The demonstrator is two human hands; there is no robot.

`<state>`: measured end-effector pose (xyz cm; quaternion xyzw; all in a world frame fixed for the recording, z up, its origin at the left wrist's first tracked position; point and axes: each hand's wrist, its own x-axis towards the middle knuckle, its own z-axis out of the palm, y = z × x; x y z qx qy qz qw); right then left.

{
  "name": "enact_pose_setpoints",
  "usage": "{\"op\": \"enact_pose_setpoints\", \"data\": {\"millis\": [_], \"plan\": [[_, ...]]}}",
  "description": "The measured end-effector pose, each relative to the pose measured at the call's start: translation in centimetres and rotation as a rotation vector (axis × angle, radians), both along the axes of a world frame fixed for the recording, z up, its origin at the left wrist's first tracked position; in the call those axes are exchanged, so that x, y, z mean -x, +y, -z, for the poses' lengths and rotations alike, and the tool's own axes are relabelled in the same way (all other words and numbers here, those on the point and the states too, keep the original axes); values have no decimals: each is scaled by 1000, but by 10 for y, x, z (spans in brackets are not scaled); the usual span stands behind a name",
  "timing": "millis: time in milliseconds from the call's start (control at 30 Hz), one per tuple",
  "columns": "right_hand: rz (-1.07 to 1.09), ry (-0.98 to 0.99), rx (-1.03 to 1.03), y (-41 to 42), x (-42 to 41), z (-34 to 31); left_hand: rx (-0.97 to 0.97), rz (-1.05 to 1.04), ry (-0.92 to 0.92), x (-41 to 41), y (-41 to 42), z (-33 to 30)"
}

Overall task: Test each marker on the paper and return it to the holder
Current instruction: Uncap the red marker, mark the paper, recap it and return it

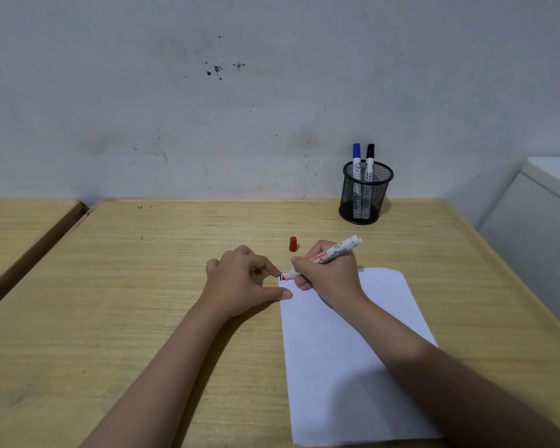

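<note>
The right hand (328,276) grips the uncapped red marker (320,258), its long axis slanting down-left, tip at the paper's (346,350) top-left corner. The left hand (240,284) (nothing in it) rests half-open on the surface (143,302), fingertips beside the tip. The cap (293,244) stands just beyond; the holder (364,194) sits farther back-right.

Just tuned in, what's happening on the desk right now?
A person is testing markers. The right hand holds an uncapped red marker with its tip down at the top left corner of the white paper, while the left hand rests beside that corner, its fingers near the tip. The red cap stands on the wooden desk just behind the hands. A blue marker and a black marker sit capped in the mesh holder. No clear mark shows on the paper.
</note>
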<state>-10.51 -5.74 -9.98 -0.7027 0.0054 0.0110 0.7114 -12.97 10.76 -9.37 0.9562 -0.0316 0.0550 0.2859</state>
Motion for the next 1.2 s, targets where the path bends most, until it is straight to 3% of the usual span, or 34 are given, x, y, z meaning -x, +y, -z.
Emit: {"op": "enact_pose_setpoints", "data": {"millis": [233,533,667,900,1067,1133,1200], "plan": [[7,-17,-12,0,3,-1,-10,-3,4,-1,1,0],[237,3,-276,-5,1,-3,25,27,54,-6,1,-6],[251,36,-324,-5,2,-7,182,21,125,-18,2,-11],[292,89,-435,-9,2,-11,237,48,9,-53,-16,-10],[292,113,-447,-9,2,-11,242,82,22,-62,-32,-8],[298,103,-465,-10,2,-13,321,47,13,-60,-33,-10],[312,61,-496,-13,1,-18,533,11,33,-57,-32,-15]]}}
